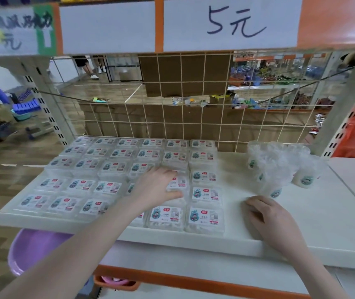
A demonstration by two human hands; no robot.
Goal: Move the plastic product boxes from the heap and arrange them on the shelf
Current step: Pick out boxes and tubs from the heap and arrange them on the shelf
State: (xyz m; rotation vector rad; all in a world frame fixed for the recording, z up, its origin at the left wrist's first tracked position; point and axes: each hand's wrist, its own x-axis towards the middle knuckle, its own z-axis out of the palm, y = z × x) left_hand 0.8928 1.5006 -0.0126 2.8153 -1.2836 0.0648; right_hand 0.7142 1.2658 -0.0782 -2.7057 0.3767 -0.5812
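Clear plastic product boxes with white labels [204, 195] lie in neat rows across the left and middle of a white metal shelf [334, 223]. The left hand [157, 187] grips one box [177, 182] within the rows, fingers and thumb curled round it. The right hand [273, 221] rests on the bare shelf, fingers loosely curled, holding nothing. Just beyond it stands a cluster of clear round plastic tubs [280, 169].

Single head view — worn camera looking forward and down, close over the white shelf [280, 240]. Wide angle; wire grid back [172, 117] faces the lens, store floor beyond — edges blurred.
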